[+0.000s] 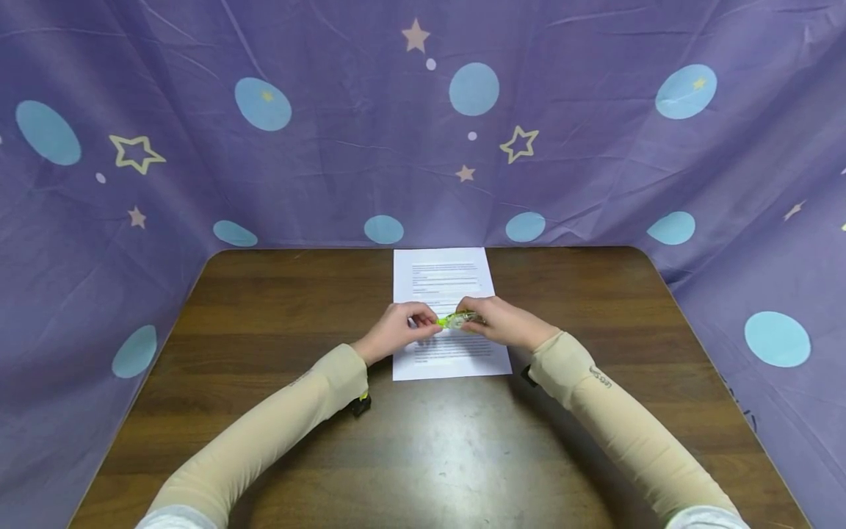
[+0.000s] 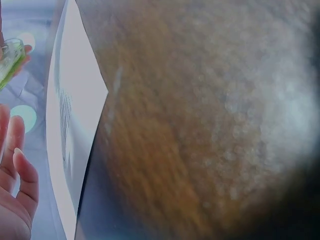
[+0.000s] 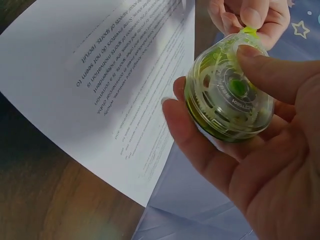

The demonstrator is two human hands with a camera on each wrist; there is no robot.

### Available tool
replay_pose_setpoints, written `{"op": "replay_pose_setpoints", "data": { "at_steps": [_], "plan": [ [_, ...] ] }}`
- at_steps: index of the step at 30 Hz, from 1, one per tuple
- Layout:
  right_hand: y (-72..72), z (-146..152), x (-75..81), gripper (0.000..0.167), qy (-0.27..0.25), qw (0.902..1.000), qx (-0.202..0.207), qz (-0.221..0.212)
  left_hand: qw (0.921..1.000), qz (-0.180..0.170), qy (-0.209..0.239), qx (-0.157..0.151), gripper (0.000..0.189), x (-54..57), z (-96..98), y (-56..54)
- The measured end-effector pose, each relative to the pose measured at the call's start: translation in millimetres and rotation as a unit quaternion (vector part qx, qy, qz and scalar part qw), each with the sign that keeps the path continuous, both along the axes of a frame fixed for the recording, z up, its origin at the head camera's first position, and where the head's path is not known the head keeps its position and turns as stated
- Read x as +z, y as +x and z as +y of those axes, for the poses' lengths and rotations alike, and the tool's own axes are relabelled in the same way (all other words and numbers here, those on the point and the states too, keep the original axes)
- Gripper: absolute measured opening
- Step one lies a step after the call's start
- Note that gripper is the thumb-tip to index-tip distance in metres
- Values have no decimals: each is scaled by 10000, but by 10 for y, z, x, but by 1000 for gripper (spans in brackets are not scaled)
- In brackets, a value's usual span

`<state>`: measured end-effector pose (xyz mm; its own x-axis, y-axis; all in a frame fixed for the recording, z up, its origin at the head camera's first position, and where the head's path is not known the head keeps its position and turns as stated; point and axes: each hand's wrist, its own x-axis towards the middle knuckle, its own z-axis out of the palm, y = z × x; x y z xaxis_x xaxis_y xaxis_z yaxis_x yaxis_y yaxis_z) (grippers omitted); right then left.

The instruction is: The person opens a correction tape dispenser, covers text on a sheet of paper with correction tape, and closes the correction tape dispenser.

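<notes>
A clear and green correction tape dispenser [image 3: 227,90] is held in my right hand [image 1: 505,321], above a printed sheet of paper [image 1: 405,360]. In the right wrist view, the right thumb lies across its round clear casing and the fingers are curled underneath. My left hand [image 1: 399,327] pinches the yellow-green tip [image 3: 249,31] of the dispenser between thumb and fingers. The left wrist view catches part of the left hand [image 2: 17,185] at its left edge, with a piece of the dispenser [image 2: 11,60] above.
The paper lies on a brown wooden table [image 1: 277,316], its far end near the back edge. A purple curtain [image 1: 344,132] with stars and blue spots surrounds the table on the back and both sides.
</notes>
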<state>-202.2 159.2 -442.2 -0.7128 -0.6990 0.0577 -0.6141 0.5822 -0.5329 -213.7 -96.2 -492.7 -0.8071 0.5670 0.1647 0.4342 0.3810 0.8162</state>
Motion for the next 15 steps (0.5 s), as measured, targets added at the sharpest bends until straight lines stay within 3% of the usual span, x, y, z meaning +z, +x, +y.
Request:
{"op": "replay_pose_setpoints", "data": {
  "at_steps": [9,15],
  "plan": [
    [19,-25,-51,17,72,10000,43,37,9999,23,135,-47,6,-7,14,-2],
    [34,-51,-74,11,16,9996,213,158,9997,151,191,-19,8,-9,24,-2]
  ]
}}
